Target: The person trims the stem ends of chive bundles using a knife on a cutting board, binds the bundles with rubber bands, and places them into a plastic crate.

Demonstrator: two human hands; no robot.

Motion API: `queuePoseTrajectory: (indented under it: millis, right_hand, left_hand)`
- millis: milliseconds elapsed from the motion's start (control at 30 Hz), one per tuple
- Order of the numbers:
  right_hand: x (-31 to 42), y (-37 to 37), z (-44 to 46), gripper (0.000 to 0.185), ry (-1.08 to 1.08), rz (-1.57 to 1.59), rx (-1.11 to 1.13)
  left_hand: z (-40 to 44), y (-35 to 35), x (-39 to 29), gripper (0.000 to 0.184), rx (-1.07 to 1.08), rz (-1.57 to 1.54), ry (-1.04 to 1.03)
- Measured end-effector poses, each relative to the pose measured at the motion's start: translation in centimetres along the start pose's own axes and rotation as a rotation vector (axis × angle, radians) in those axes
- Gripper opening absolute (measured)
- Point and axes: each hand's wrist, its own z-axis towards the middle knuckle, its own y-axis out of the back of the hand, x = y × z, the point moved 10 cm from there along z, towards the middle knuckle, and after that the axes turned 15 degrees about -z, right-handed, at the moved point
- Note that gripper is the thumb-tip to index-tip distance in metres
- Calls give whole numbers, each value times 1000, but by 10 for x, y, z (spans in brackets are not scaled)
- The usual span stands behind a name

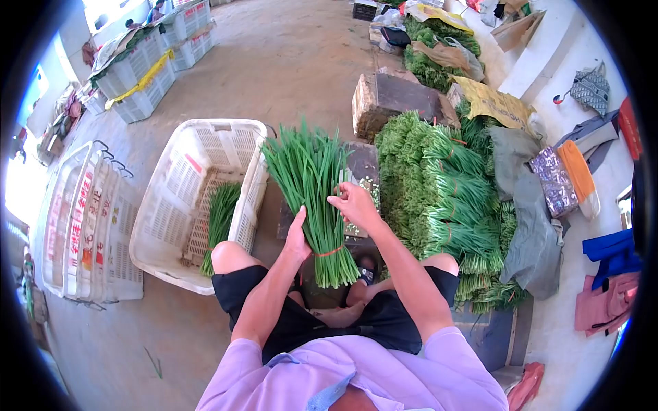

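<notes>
A long bunch of green chives (pixel 308 192) stands tilted in front of me, tied near its cut ends with an orange band (pixel 329 251). My left hand (pixel 297 236) is wrapped around its lower left side. On the bunch's right edge, my right hand (pixel 354 204) has thumb and forefinger pinched together; whatever is between them is too small to make out. Behind that hand, a low dark board (pixel 362 161) is scattered with small pale bits. To the left, a white plastic crate (pixel 161 226) has another bunch of chives (pixel 221 212) lying inside along its right wall.
Many tied bunches (pixel 452 192) are piled at my right, partly under grey cloths (pixel 531 233) and a yellow sack (pixel 493 103). Nested white crates (pixel 92 226) stand far left. A worn box (pixel 397 99) sits ahead; stacked crates (pixel 140 75) are at the back left.
</notes>
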Motion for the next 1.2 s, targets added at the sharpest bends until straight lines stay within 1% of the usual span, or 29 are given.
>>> queuePoseTrajectory:
  millis: [100, 133, 167, 233, 267, 300, 333, 367, 400, 433, 467, 500, 533, 567, 600, 633, 667, 700, 733, 767, 800, 833, 900, 967, 1067, 1133, 1167, 1200]
  right_hand:
    - [-4, -4, -2, 21, 12, 63, 78]
    - [5, 1, -12, 17, 35, 188, 80]
    - [9, 6, -28, 17, 29, 188, 94]
    - [35, 15, -63, 9, 215, 368, 166]
    - [26, 28, -72, 6, 228, 558, 45]
    - [14, 42, -80, 4, 235, 747, -81]
    - [-1, 58, -84, 3, 190, 939, -206]
    - [-8, 74, -85, 3, 263, 1134, -274]
    - [-21, 82, -84, 2, 240, 1163, -339]
    - [-38, 100, -88, 2, 228, 1183, -438]
    - [-60, 103, -92, 3, 40, 1147, -624]
    - [-75, 106, -95, 4, 34, 979, -638]
    - [-80, 104, -99, 7, -81, 723, -612]
    - [-75, 103, -106, 15, -217, 320, -513]
    - [-89, 91, -97, 27, -35, 29, -487]
    - [-88, 72, -90, 28, 36, -161, -281]
    - [-87, 53, -91, 36, 101, -309, -137]
    - [-84, 43, -103, 48, 51, -234, -13]
    - [-84, 37, -104, 56, 85, -322, -47]
    - [-82, 38, -107, 59, 74, -296, -80]
    - [-80, 39, -110, 59, 39, -237, -80]
    - [-77, 40, -113, 58, 8, -175, -81]
    - [-68, 35, -119, 58, 12, -134, -23]
    - [-65, 26, -118, 59, 60, -124, -33]
    - [-52, 32, -122, 58, 52, -137, -54]
    - [-27, 45, -126, 46, 183, -35, -132]
    - [-21, 47, -126, 46, 181, -34, -135]
    - [-3, 62, -131, 37, 225, 42, -180]
  left_hand:
    - [-2, 2, 0, 57, -6, 6, -12]
    - [-2, 3, -3, 58, -17, 19, -27]
    - [-2, 4, -6, 58, -31, 12, -30]
    - [-3, -4, -8, 61, -32, -67, 5]
    - [-9, -14, -6, 64, -8, -141, 69]
    - [-6, -9, -6, 64, -14, -146, 74]
    - [2, 3, -11, 63, -32, -166, 32]
    - [8, 14, -16, 63, -48, -183, -6]
    - [14, 29, -23, 59, -88, -163, -83]
    - [7, 32, -29, 55, -180, -161, -155]
    - [11, 33, -35, 53, -67, -179, -182]
    - [11, 19, -39, 57, 49, -96, -185]
    - [-8, -10, -30, 62, 84, -147, -92]
    - [4, 5, -30, 66, 245, -99, -24]
    - [10, 16, -31, 62, 179, -119, -50]
    - [20, 30, -39, 59, 164, -109, -82]
    - [20, 27, -35, 59, 126, -95, -92]
    - [19, 27, -41, 58, 78, -82, -131]
    - [20, 29, -44, 59, 42, -29, -142]
    - [20, 32, -45, 60, 6, 18, -164]
    - [19, 36, -43, 59, -43, -8, -134]
    - [20, 36, -46, 59, -36, 6, -164]
    - [15, 37, -48, 59, -57, 55, -204]
    - [15, 23, -36, 59, -43, 95, -214]
    - [14, 6, -21, 59, -10, 147, -204]
    - [13, -2, -13, 59, 11, 170, -198]
    - [12, -6, -11, 59, 19, 180, -198]
    - [11, -8, -9, 59, 26, 190, -195]
